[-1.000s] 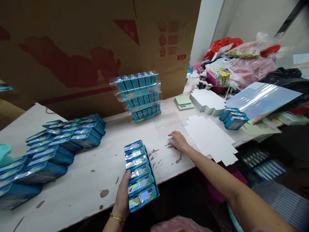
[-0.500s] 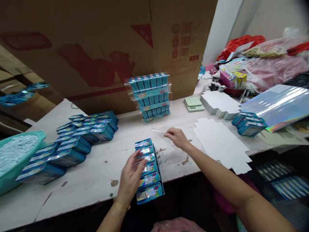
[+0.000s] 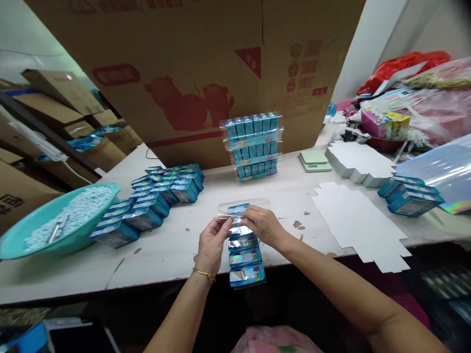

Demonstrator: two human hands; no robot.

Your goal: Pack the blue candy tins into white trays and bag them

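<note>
My left hand and my right hand are close together, fingertips pinched on the near edge of a clear plastic bag. The bag lies stretched out flat, away from me. Below and partly behind my hands is a row of blue candy boxes in a display tray, jutting slightly over the table's front edge. My fingers and the bag cover its far end. Beyond them, plastic-wrapped trays of blue boxes are stacked against a large carton.
Several loose blue boxes stand in rows at left, beside a teal basin of small pale pieces. At right are a green scale, a stack of white card blanks, a single flat blank and more blue boxes.
My left hand has left the tray's boxes and taken hold of the bag's edge. My right hand has brought the bag leftward, over the tray's far end. The view has swung left.
</note>
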